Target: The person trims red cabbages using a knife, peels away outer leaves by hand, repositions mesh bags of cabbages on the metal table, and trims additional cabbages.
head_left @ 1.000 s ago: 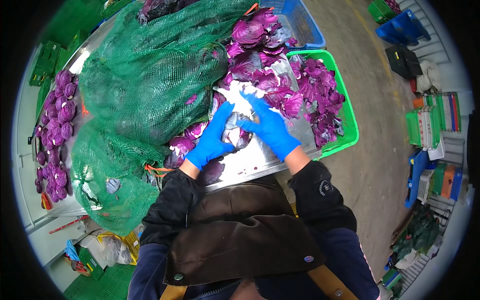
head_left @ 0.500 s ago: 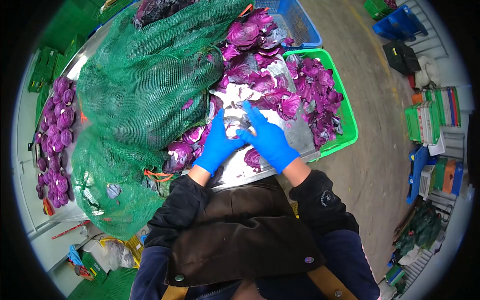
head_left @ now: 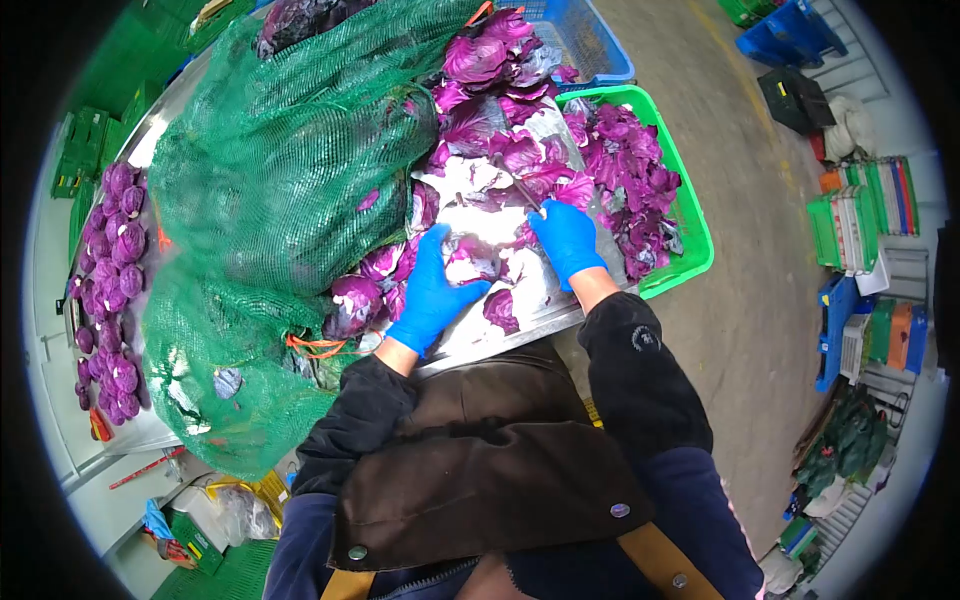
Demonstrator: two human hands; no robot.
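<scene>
Both of my hands wear blue gloves. My left hand (head_left: 432, 297) is curved round the near left side of a red cabbage (head_left: 470, 262), thumb and fingers on either side of it, at the metal table's front. My right hand (head_left: 568, 242) is closed on a knife (head_left: 526, 193), whose thin dark blade points up and left over loose leaves; its handle is hidden in the glove. A loose purple leaf (head_left: 501, 311) lies on the metal table (head_left: 535, 325) near me. More leaves (head_left: 485, 125) are heaped beyond my hands.
Green net sacks (head_left: 290, 180) of cabbages fill the table's left side. Several whole red cabbages (head_left: 112, 260) sit farther left. A green crate (head_left: 698, 235) of leaves stands against the right edge, with a blue crate (head_left: 600, 45) behind it. Stacked crates (head_left: 845, 230) line the right wall.
My right hand has moved away from the left, up and to the right, and now grips the knife. My left hand stays at the cabbage, which shows more purple now.
</scene>
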